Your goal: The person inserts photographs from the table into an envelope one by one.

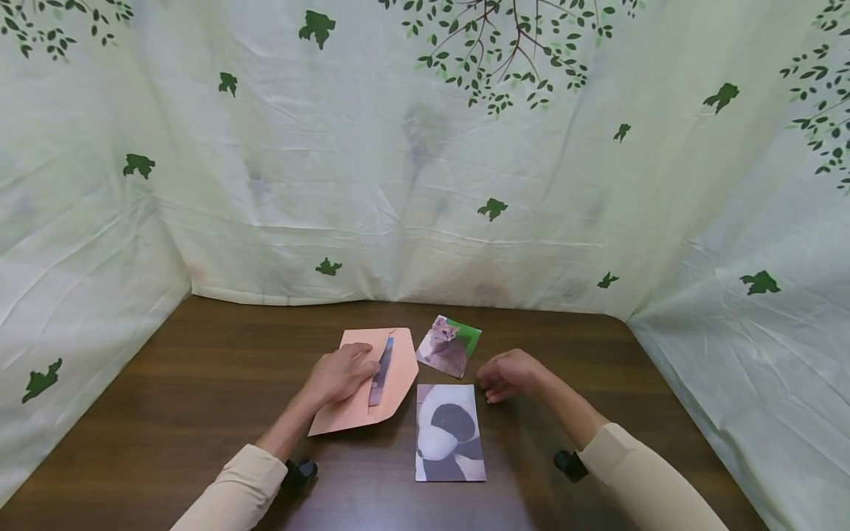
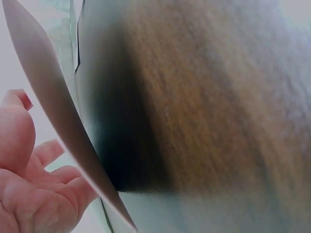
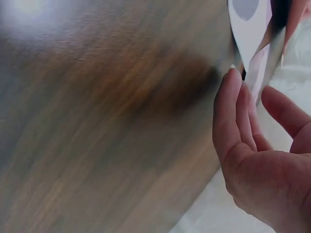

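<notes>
My left hand [image 1: 341, 375] pinches the near face of a pink envelope [image 1: 403, 369], beside its opening. A strip of a bluish-grey picture [image 1: 381, 376] shows inside that opening. In the left wrist view the envelope [image 2: 58, 97] stands tilted off the table, and the hand [image 2: 39, 189] is on its far side. My right hand [image 1: 510, 375] hovers by the upper right corner of a panda picture card [image 1: 451, 435], its fingers loosely bent and holding nothing. A kitten picture card [image 1: 446, 348] lies at an angle behind the panda card.
All of this is on a dark brown wooden table [image 1: 219, 383]. A pale cloth [image 1: 372, 184] with green leaf prints hangs behind it and along both sides. Dark wrist devices [image 1: 302, 472] sit below each wrist.
</notes>
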`<action>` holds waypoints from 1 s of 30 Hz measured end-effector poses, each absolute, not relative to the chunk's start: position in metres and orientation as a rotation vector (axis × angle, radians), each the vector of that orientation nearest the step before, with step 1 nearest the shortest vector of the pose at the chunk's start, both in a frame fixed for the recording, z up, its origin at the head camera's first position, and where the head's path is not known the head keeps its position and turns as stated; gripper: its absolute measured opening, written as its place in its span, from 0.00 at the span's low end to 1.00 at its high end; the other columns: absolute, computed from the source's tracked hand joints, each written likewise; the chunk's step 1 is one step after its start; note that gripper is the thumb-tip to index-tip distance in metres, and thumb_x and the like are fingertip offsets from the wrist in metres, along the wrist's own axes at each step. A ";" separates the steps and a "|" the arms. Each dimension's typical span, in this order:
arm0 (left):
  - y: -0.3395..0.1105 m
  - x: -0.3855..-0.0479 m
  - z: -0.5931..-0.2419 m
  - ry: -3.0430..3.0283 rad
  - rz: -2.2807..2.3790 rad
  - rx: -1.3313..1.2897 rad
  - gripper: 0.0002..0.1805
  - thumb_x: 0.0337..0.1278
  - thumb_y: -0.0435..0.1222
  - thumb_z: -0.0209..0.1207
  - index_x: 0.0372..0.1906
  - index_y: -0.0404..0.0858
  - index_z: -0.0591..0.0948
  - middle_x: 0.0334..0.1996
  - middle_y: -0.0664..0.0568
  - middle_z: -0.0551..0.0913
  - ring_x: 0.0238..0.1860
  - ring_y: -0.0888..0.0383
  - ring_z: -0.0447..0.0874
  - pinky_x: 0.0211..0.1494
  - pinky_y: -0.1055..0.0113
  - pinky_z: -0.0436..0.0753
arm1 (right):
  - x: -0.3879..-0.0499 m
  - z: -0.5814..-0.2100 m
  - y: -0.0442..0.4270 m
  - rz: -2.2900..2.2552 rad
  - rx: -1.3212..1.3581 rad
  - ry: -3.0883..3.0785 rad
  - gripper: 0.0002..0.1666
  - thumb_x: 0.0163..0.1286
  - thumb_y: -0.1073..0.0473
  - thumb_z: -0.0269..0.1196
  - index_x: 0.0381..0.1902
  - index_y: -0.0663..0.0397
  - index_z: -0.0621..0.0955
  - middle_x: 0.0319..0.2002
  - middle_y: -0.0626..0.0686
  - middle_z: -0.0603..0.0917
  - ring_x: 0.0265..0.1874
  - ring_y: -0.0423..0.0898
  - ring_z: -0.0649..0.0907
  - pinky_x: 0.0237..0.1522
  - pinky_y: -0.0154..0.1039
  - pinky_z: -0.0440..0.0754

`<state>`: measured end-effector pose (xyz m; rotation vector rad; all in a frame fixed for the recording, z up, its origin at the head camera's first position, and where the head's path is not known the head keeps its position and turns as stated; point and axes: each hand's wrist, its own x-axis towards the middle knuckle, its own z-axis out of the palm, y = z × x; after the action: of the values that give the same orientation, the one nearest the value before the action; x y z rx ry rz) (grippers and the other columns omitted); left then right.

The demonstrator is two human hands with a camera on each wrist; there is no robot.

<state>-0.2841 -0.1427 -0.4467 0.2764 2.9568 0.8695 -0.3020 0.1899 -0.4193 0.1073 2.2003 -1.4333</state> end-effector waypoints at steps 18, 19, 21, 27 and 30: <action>-0.143 -0.282 -0.445 2.960 0.891 0.262 0.28 0.70 0.47 0.54 0.68 0.36 0.76 0.66 0.38 0.78 0.66 0.32 0.74 0.66 0.40 0.72 | -0.301 -0.432 0.185 -1.406 0.164 2.167 0.12 0.69 0.61 0.64 0.41 0.69 0.86 0.31 0.57 0.86 0.24 0.44 0.84 0.32 0.40 0.88; -0.143 -0.281 -0.445 2.958 0.893 0.257 0.28 0.70 0.47 0.54 0.68 0.37 0.76 0.66 0.38 0.78 0.66 0.32 0.74 0.67 0.40 0.72 | -0.301 -0.433 0.185 -1.407 0.165 2.165 0.12 0.69 0.62 0.64 0.41 0.69 0.86 0.30 0.57 0.86 0.23 0.44 0.84 0.32 0.40 0.88; -0.142 -0.281 -0.445 2.954 0.893 0.248 0.28 0.70 0.47 0.54 0.68 0.37 0.76 0.67 0.38 0.77 0.66 0.32 0.74 0.67 0.40 0.71 | -0.301 -0.433 0.184 -1.407 0.160 2.158 0.12 0.68 0.63 0.65 0.40 0.70 0.86 0.29 0.56 0.86 0.23 0.43 0.84 0.31 0.39 0.88; -0.143 -0.282 -0.445 2.954 0.891 0.246 0.28 0.70 0.47 0.54 0.68 0.37 0.76 0.67 0.38 0.77 0.67 0.32 0.74 0.67 0.39 0.71 | -0.299 -0.434 0.182 -1.410 0.157 2.152 0.10 0.65 0.66 0.65 0.39 0.72 0.85 0.27 0.55 0.84 0.21 0.43 0.84 0.29 0.38 0.87; -0.143 -0.282 -0.444 2.961 0.883 0.260 0.28 0.70 0.47 0.54 0.68 0.36 0.76 0.66 0.38 0.78 0.66 0.32 0.74 0.67 0.39 0.71 | -0.298 -0.435 0.181 -1.417 0.161 2.161 0.10 0.65 0.66 0.65 0.38 0.71 0.85 0.27 0.55 0.84 0.21 0.43 0.84 0.29 0.38 0.87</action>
<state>-0.2815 -0.1430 -0.4445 0.2602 2.9606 0.8831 -0.2984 0.1808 -0.4346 0.1610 2.1613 -1.4173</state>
